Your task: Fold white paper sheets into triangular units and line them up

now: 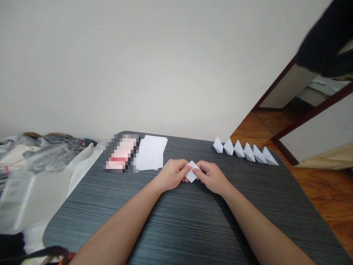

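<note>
Between my two hands is a small white folded paper, shaped like a diamond with one corner pointing toward me. My left hand pinches its left corner, thumb on top and fingers beneath. On the right corner, my right hand grips it in the same way, and both thumbs nearly meet on the paper's face. Several white folded paper boats stand in a slanting row at the table's back right. Sheets of white paper lie in a loose stack to the left of my hands.
The dark wood-grain table reaches a pale wall at the back. Left of the sheets lies a blurred-out phone-like object. Plastic bags and cloth are heaped beyond the left edge. Wooden floor shows at right.
</note>
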Demonstrator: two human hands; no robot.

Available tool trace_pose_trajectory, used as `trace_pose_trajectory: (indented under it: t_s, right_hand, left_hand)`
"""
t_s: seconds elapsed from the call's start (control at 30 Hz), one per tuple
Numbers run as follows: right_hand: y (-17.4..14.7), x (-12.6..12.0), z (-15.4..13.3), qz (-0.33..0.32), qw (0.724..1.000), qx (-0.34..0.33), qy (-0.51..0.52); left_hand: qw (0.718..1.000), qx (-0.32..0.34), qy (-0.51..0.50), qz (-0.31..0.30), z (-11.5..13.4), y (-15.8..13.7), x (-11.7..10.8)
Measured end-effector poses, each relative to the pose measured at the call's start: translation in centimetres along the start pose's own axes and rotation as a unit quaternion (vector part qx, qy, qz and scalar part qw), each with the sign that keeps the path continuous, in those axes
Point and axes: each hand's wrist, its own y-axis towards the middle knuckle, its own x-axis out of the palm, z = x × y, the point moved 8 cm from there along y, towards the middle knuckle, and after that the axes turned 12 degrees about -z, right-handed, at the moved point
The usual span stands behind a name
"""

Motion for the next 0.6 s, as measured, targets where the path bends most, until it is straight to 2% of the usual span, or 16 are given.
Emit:
trace_pose_trajectory:
  t_s: [0.4,0.6]
  right_hand:
    - [-0.08,-0.2,-0.06,0.005,1.0,-0.001,-0.007]
    - [-0.06,-0.12,-0.2,-0.001,1.0,-0.003,-0.007]
  left_hand:
    - [0.998,-0.003,-0.054,-0.022,-0.2,0.11,0.46]
    - [0.999,-0.016,-0.039,-0.033,-0.43,0.14,0.59]
